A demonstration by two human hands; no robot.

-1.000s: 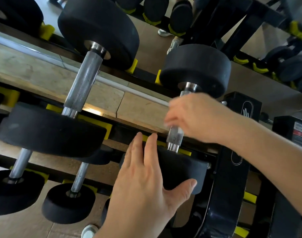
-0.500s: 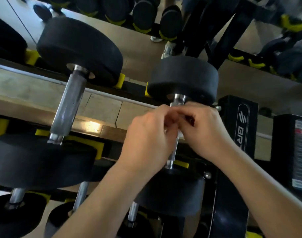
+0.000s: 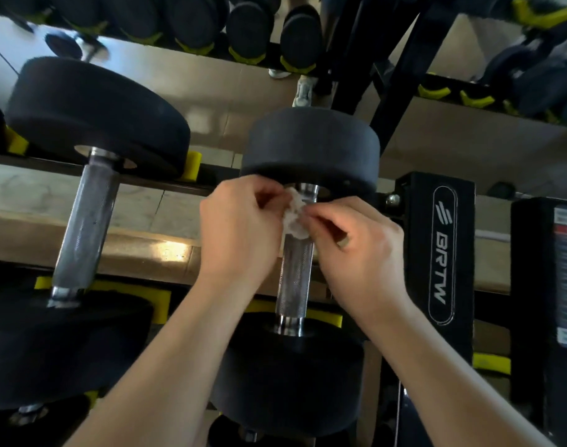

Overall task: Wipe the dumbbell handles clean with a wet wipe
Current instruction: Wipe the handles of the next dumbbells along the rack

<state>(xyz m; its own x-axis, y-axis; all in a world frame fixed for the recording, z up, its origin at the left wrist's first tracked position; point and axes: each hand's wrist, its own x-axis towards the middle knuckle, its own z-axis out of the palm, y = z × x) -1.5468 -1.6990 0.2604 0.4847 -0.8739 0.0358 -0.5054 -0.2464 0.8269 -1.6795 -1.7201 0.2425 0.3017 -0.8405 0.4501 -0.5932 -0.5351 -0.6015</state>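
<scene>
Two hands now meet on the wipe (image 3: 293,217) at the far end of the handle (image 3: 295,279). A second earlier only the right hand (image 3: 356,250) is at the handle, while the left hand (image 3: 240,227) lies spread against the near head (image 3: 288,382) below it. Half a second earlier the left hand is already up beside the right, and since then the wipe comes into sight as a small white crumple between their fingertips. I read this as a regrip: the wipe seems to be gathered or spread round the handle rather than drawn along it. If so, the stroke on this handle is likely only starting, since the knurled length nearer than the wipe is bare. The left hand comes in from the handle's left, fingers curled, thumb and fingertips pinching the wipe's left edge. The right hand comes in from the handle's right, knuckles up, fingertips pinching the wipe's right edge. Both forearms rise from the near side. The wipe lies against the handle just under the far head (image 3: 314,146). Well to the handle's left a second dumbbell (image 3: 85,227) rests untouched, and to its right stands a black post (image 3: 443,253).
</scene>
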